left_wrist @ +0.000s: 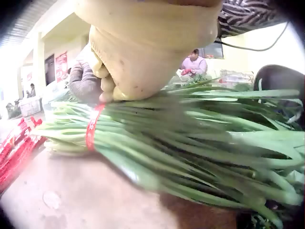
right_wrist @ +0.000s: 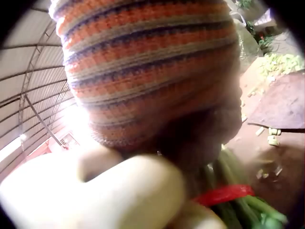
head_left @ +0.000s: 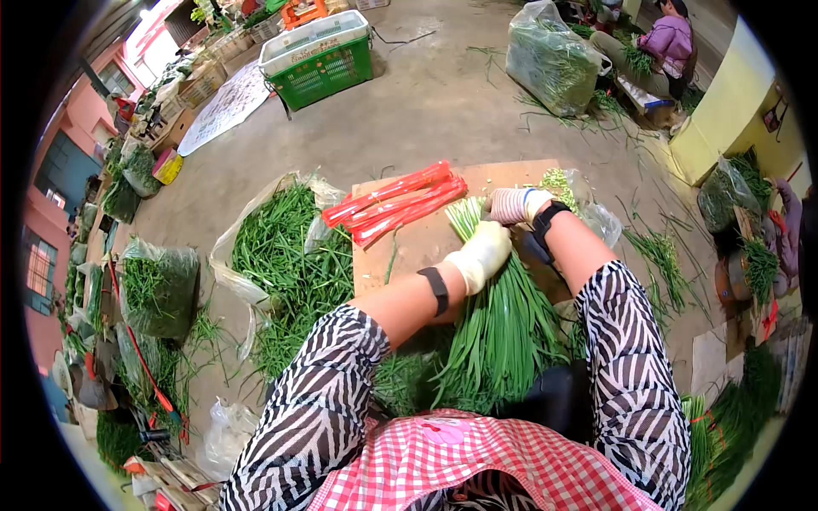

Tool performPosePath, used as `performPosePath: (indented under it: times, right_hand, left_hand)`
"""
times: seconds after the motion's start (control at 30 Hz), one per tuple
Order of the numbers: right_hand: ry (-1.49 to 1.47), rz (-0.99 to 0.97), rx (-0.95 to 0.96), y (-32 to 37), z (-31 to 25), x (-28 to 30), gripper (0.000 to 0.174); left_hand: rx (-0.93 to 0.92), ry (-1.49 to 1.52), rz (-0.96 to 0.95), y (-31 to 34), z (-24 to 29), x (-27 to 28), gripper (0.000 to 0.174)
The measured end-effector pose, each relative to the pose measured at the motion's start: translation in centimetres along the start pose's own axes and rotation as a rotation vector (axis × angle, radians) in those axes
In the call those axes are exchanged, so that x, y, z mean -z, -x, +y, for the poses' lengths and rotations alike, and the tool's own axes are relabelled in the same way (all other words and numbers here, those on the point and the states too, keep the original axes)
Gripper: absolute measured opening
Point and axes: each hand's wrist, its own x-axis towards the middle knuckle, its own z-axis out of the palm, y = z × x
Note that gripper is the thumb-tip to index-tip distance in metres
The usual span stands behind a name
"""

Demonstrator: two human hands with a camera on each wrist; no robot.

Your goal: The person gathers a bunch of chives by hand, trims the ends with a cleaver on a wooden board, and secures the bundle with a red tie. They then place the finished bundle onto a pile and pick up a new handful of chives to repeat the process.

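Note:
A thick bunch of garlic chives [head_left: 503, 332] lies across the board, pale stem ends pointing away from me. A red tie [left_wrist: 92, 129] circles it near those ends. My left hand [head_left: 482, 254], in a whitish glove, grips the bunch from above, fingertips right at the tie. Against it, my right hand [head_left: 516, 205] in a striped glove has curled fingers [left_wrist: 85, 82] at the top of the tie; the tie's ends are hidden between the hands. Beside the right hand, a broad dark blade [right_wrist: 281, 102] lies on the board.
Red tie strips [head_left: 400, 203] lie on the board [head_left: 375, 264], with cut stem bits [head_left: 558, 183] at its far right. Loose greens [head_left: 290, 255] fill an opened plastic bag on the left. Beyond stand a green crate [head_left: 324, 75] and a bagged bundle [head_left: 554, 64]; another person [head_left: 669, 43] sits far right.

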Motion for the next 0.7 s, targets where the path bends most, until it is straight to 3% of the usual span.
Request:
performPosePath:
  times: [0.03,0.07,0.17,0.23,0.3,0.33,0.37,0.43,0.47,0.53,0.57,0.63,0.7]
  right_hand:
    - [0.104,-0.005,0.022,-0.7,-0.2,0.3,0.039]
    - [0.082,-0.045,-0.039,-0.7,-1.0,0.9,0.041]
    - [0.06,-0.126,-0.082,-0.3,-3.2,2.1,0.046]
    - [0.095,-0.162,-0.106,1.7,-2.9,1.0,0.045]
    - [-0.039,-0.057,-0.057,1.9,-1.6,-0.2,0.045]
    - [-0.244,0.019,-0.095,2.6,-1.4,-0.1,0.04]
    - [-0.448,0.096,-0.132,3.4,-1.1,0.2,0.036]
    - [-0.268,0.47,-0.157,4.1,1.5,-0.1,0.037]
    - [-0.15,0.533,-0.087,5.0,3.3,-0.9,0.037]
    - [-0.227,0.586,-0.207,9.2,-0.2,-1.2,0.031]
    - [-0.268,0.548,-0.139,9.3,0.8,-2.4,0.036]
    - [-0.068,0.514,0.099,10.6,-0.1,-3.9,0.031]
    - [0.167,0.488,0.11,11.3,-3.6,-5.0,0.024]
  left_hand:
    - [-0.073,-0.048,0.063,-0.9,-0.2,-1.4,0.021]
    - [-0.046,-0.02,0.288,-1.6,-0.4,-3.9,0.02]
    - [-0.186,-0.308,0.154,-0.3,-0.9,-1.4,0.02]
    - [-0.155,-0.09,0.069,-0.7,1.0,-1.8,0.021]
    - [-0.112,0.054,0.049,-0.6,0.6,-2.0,0.021]
    - [-0.105,0.09,0.16,-0.1,-0.3,-1.5,0.021]
    - [-0.175,-0.085,0.159,0.1,-1.2,-0.8,0.021]
    - [-0.031,0.199,0.004,-1.1,-3.0,1.1,0.022]
    - [0.045,0.27,-0.065,-0.8,-3.6,3.1,0.024]
    - [0.101,0.338,-0.179,-2.3,-5.5,3.5,0.032]
    - [0.097,0.286,-0.328,-2.9,-5.7,5.2,0.031]
    - [0.049,0.239,-0.445,-3.4,-6.4,6.3,0.031]
    - [-0.01,0.169,-0.478,-4.2,-6.6,5.7,0.034]
